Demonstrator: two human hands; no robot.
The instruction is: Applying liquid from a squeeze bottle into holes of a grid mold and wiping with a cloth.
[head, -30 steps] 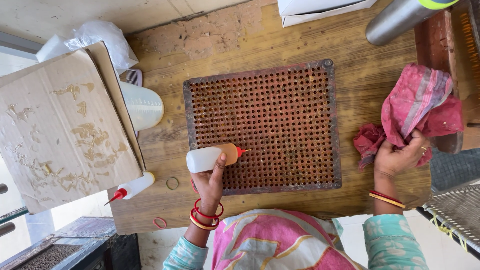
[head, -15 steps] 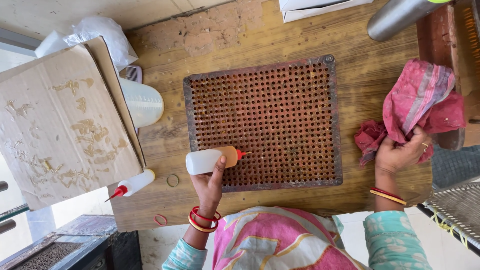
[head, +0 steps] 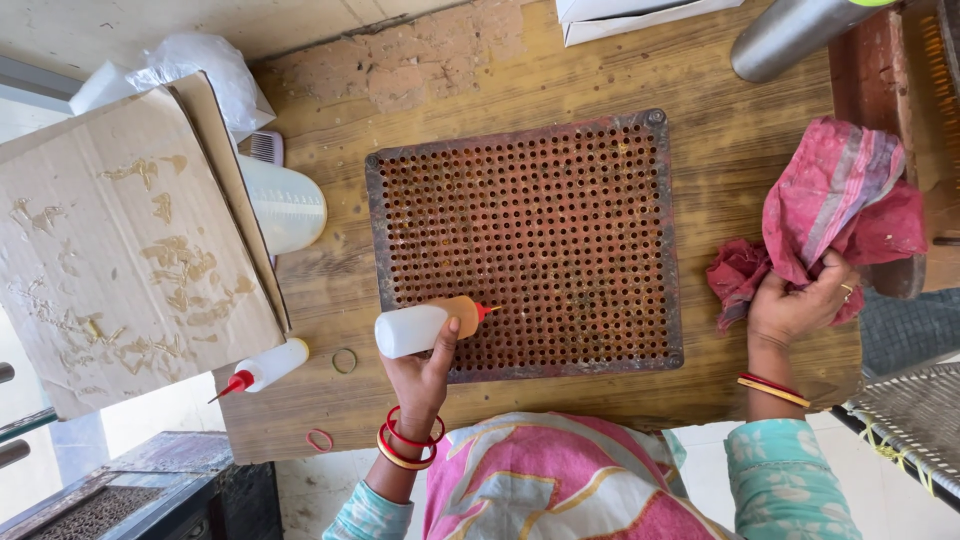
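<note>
Only the head view to go on here, looking straight down at a wooden table (head: pixel 700 90). My left hand (head: pixel 425 375) has its fingers curled around a white squeeze bottle (head: pixel 425 328) with an orange nozzle, held on its side, the tip pointing right and sitting over the lower left part of a rusty perforated metal plate (head: pixel 525 240). That plate lies flat in the middle of the table, full of small round holes in neat rows. My right hand (head: pixel 795 305) is off at the right edge of the table, fingers closed into a bunch of pink striped cloth (head: pixel 835 215) that's draped up against a reddish wooden block. To the left there's a second small squeeze bottle (head: pixel 262 368) with a red tip lying on the table, a rubber ring just beside it, a clear plastic measuring cup (head: pixel 285 205) on its side, and a big sheet of glue-stained cardboard (head: pixel 120 250) hanging over the table's left edge. A metal cylinder (head: pixel 790 35) pokes in at the top right.
</note>
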